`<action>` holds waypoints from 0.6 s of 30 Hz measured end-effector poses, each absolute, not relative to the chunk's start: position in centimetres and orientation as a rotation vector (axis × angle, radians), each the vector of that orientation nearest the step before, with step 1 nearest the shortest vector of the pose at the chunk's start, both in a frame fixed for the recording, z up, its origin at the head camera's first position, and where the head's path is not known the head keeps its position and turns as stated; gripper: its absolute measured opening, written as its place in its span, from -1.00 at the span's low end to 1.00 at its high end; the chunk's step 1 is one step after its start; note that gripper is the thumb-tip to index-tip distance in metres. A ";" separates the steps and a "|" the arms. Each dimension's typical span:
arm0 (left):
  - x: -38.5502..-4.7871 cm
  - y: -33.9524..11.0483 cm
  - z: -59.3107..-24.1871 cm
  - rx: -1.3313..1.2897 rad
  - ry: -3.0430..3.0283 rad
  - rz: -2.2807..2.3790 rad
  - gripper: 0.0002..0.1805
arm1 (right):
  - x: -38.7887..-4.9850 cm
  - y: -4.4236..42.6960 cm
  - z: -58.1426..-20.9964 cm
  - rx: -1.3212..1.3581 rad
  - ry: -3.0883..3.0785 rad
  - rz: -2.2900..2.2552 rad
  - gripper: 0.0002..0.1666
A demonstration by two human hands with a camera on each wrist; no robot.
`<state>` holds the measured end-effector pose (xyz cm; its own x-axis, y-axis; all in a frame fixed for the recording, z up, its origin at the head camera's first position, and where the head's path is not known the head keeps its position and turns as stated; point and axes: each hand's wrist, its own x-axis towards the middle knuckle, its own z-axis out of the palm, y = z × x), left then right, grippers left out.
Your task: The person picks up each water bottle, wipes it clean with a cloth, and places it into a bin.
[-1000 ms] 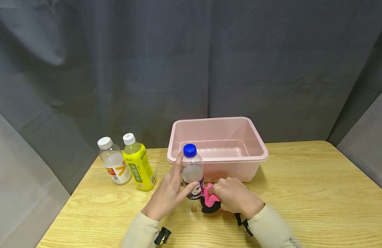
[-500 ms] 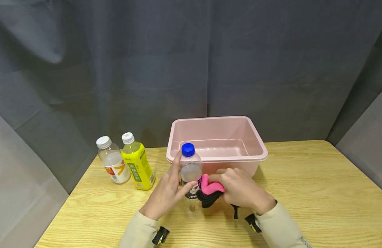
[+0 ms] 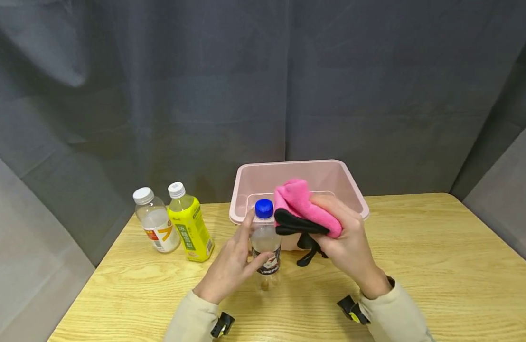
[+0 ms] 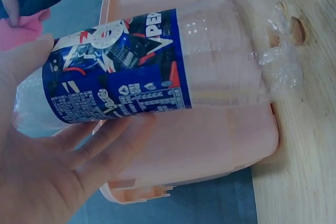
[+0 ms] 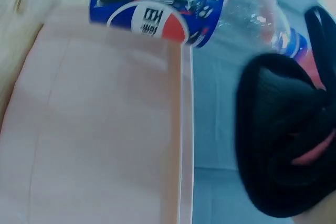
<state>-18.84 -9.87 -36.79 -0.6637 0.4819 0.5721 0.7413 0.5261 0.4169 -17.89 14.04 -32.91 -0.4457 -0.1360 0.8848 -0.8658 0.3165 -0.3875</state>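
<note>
A clear plastic Pepsi bottle [image 3: 266, 235] with a blue cap stands upright on the wooden table, in front of the pink bin. My left hand [image 3: 228, 267] grips it from the left, with the thumb in front and the fingers behind. In the left wrist view the dark blue label [image 4: 115, 69] shows plainly, and the bottle's lower part is bare of fingers. My right hand [image 3: 347, 235] holds a folded pink cloth [image 3: 305, 206] with black edging beside the bottle's neck. From the cloth hangs a black strap [image 3: 307, 249]. Whether cloth and bottle touch, I cannot tell.
The pink plastic bin [image 3: 293, 163] stands behind the bottle, partly hidden by the cloth. Further left stand a white-capped clear bottle [image 3: 158, 228] and a yellow-labelled bottle [image 3: 190, 230]. A dark curtain [image 3: 203, 95] rises behind the table.
My right hand has lifted the pink cloth from low on the bottle to near its cap. The left hand keeps its grip on the bottle, almost still.
</note>
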 end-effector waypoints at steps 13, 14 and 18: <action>-18.6 -10.2 -37.2 -0.958 -2.387 -0.933 0.06 | -18.0 13.5 -33.9 0.942 -2.019 0.835 -0.37; -18.6 -10.2 -37.2 -0.962 -2.385 -0.933 0.06 | -18.0 13.5 -33.8 0.944 -2.027 0.817 -0.37; -18.7 -10.1 -37.0 -0.955 -2.412 -0.928 0.05 | -17.7 13.6 -33.4 0.945 -2.059 0.725 -0.41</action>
